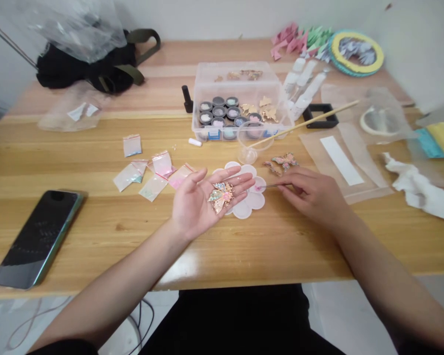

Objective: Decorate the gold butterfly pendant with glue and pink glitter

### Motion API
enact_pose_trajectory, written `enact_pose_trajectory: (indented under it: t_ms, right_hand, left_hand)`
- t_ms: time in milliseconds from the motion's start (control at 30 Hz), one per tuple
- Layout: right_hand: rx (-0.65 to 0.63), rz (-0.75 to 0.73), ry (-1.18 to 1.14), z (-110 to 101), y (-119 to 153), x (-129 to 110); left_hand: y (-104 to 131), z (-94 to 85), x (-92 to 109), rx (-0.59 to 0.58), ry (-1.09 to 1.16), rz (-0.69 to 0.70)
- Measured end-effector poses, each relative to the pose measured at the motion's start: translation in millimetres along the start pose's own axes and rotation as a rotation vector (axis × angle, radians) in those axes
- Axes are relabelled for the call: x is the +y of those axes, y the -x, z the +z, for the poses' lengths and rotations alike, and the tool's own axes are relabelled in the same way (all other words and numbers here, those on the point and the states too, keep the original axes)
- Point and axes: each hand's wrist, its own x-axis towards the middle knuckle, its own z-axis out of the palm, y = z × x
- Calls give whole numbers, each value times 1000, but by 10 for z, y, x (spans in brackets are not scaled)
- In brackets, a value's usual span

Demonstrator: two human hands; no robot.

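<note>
The flat left hand should hold the butterfly level; the right hand, pinching the tool, should dab lightly.

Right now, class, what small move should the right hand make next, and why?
Probably lift a little pink material on the thin tool toward the butterfly piece: the right hand holds the tool with its tip at the pink on the flower-shaped palette, and the left hand is palm up, bearing the piece.
</note>
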Motion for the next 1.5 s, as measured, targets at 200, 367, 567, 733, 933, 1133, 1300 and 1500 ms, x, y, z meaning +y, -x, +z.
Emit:
enact_pose_trajectory:
  t_ms: [200, 367, 567, 733, 933, 1133, 1300, 1500]
  right_hand:
    - [11, 22, -7, -9, 3, 13]
    - [21, 21, -50, -34, -3, 11]
    - [52, 67, -126, -51, -7, -14]
    - [70, 87, -202, -119, -47, -84]
    - [52, 28, -213, -331, -222, -370]
    - [76, -46, -119, -299, -377, -620]
    - [98, -66, -116, -173, -320, -621]
    - [54, -71, -127, -190, -276, -634]
  left_hand:
    - [10, -14, 3, -18, 2, -6]
    - [0, -28, -5, -13, 28, -4]
    - [-11, -37, -12, -4, 38, 0]
    - [-24, 4, -20, 61, 41, 29]
    - [11, 64, -21, 45, 64, -20]
    - [33, 16, -40, -130, 120, -50]
    - [47, 8, -42, -180, 164, -46]
    - [71, 65, -26, -161, 163, -65]
